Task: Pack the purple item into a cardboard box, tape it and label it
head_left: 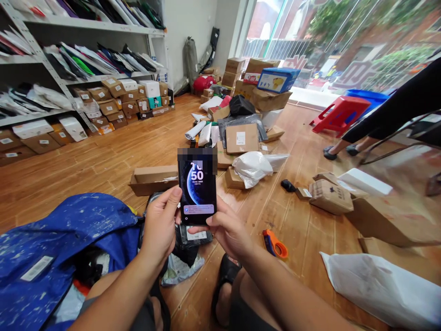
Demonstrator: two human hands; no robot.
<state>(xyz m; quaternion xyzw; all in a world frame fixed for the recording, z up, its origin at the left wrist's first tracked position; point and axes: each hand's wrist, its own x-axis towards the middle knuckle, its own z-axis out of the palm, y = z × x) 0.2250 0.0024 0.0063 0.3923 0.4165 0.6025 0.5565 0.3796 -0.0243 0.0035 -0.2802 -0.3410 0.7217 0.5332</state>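
Note:
A smartphone point(198, 188) is held upright in front of me, its lock screen lit with a clock and a message box near the bottom. My left hand point(161, 218) is closed on its left edge, thumb along the side. At the lower right corner my right hand point(229, 227) grips the phone too, with the thumb by the screen's bottom edge. Below the hands lies a dark wrapped parcel point(203, 238) with a white label, partly hidden. An orange and blue tape dispenser point(274, 244) rests on the floor right of my right hand.
A large blue bag point(113, 211) lies open at left. Cardboard boxes point(241, 138) and plastic mailers are heaped ahead. Shelves point(82, 20) of parcels line the left wall. A red stool point(344, 112) stands near another person's legs point(389, 99). A white mailer point(382, 280) lies at lower right.

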